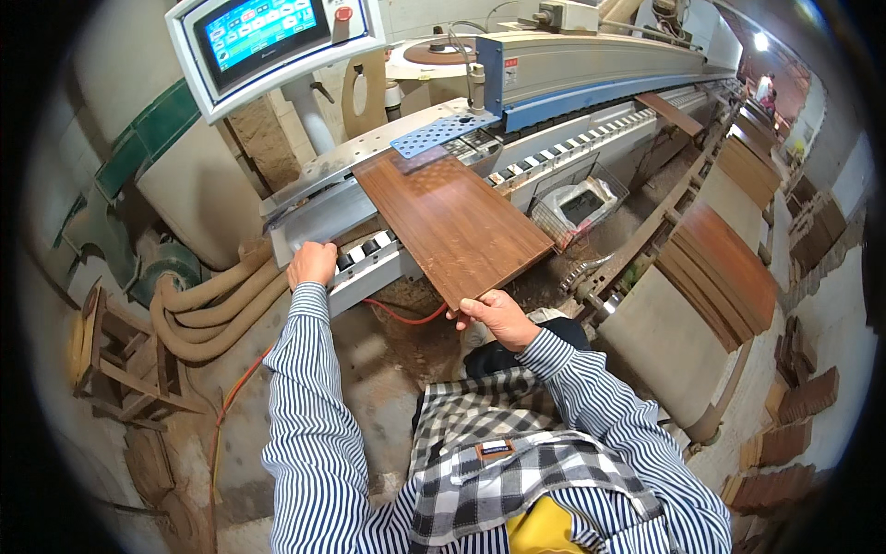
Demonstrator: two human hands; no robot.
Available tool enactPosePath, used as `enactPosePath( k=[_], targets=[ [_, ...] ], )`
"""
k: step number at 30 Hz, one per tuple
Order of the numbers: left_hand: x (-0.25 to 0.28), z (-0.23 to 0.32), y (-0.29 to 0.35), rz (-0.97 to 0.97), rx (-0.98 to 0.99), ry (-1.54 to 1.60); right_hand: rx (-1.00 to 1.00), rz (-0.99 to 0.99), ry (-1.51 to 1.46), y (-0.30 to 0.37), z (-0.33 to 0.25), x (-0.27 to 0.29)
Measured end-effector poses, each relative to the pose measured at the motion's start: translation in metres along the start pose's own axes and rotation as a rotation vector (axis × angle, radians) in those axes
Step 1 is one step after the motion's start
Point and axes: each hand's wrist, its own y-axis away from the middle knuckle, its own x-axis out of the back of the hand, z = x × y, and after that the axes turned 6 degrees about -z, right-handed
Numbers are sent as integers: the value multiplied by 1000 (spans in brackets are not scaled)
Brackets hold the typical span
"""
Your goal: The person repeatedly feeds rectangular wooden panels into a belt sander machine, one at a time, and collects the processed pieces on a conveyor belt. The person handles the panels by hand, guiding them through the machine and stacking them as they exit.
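A brown wood-grain board (452,217) lies flat across the infeed of a long edge-banding machine (591,78). Its far end reaches to a blue perforated plate (443,135). My right hand (496,317) grips the board's near corner, thumb on top and fingers curled beneath. To the left, my left hand (312,264) is closed at the end of the roller rail (369,251), apart from the board; whatever its fingers hold, if anything, is hidden.
A control panel with a lit screen (268,37) stands at upper left. Thick hoses (217,319) curl beside a wooden stool (129,360). At right, stacked boards (715,268) rest along a roller conveyor. A wire basket (577,208) hangs below the machine; another board (669,114) lies farther along.
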Motion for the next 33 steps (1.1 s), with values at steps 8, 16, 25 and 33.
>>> enactPosePath(
  k=[8, 16, 25, 33],
  targets=[
    [2, 1, 2, 9, 0, -25, 38, 72, 49, 3, -3, 9],
    [-3, -3, -2, 15, -13, -27, 86, 177, 55, 7, -3, 42],
    [-9, -6, -11, 7, -109, -41, 163, 356, 8, 18, -15, 84],
    [-14, -11, -18, 56, -138, -40, 189, 648, -15, 30, -45, 112]
  ],
)
